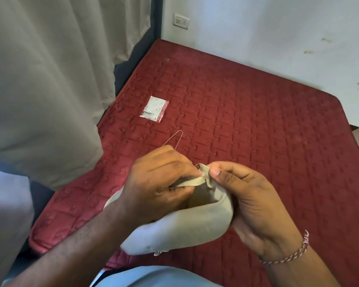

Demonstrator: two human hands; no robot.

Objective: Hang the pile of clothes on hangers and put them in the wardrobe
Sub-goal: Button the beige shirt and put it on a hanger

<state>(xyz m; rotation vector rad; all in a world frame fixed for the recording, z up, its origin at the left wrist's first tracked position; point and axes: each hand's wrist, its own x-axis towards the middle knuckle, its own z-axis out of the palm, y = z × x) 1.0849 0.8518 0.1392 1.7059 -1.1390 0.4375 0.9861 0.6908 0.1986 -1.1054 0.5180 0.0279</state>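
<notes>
Beige garment held above the red mattress, its edge pinched by the left hand and right hand; a wire hanger loop projects beyond the left hand. Hanging appears underway; no wardrobe is visible.

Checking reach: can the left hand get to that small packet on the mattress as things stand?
Probably not yet. The left hand is busy pinching the beige garment together with the right hand. The path to the packet across the red mattress looks free, bar a thin wire hanger loop.
</notes>
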